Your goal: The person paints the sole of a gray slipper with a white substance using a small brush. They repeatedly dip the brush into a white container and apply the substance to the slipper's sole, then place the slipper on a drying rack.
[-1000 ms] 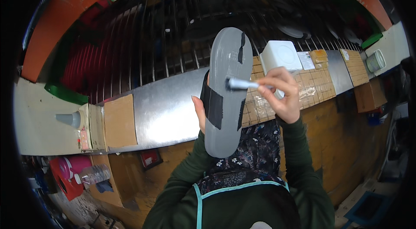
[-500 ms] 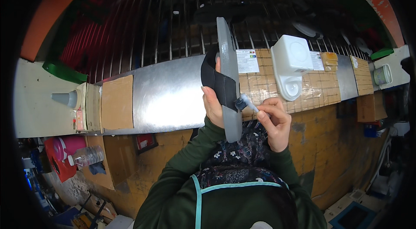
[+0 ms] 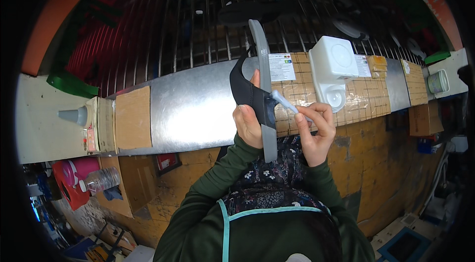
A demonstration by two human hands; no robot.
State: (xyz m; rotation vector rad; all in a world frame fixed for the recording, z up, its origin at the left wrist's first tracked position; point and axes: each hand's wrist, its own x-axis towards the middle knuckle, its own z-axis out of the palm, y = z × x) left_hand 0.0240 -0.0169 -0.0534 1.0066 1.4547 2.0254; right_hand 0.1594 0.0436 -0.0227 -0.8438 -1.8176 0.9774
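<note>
A sandal or slide with a grey sole (image 3: 264,59) and a broad black strap (image 3: 242,84) stands on edge in front of me, its sole upright. My left hand (image 3: 249,126) grips it from the left, with fingertips showing through beyond the strap. Between the thumb and fingers of my right hand (image 3: 317,133) is a small brush (image 3: 286,102) with a pale handle. The brush's head touches the sandal where the strap meets the sole's side. A dark, wet-looking patch shows there; the bristles are hard to make out.
A white plastic dispenser (image 3: 336,59) with a small round cup stands on wrapped cardboard (image 3: 363,96) to the right. Beyond the metal ledge (image 3: 190,108) run rollers, with a dark shoe (image 3: 252,12) lying on them. A grey cone (image 3: 74,115) and a cardboard piece (image 3: 133,118) are at left.
The sandal has turned slightly, so its side faces the brush differently. My right hand's brush has moved up along the strap's edge, its handle tilting more steeply.
</note>
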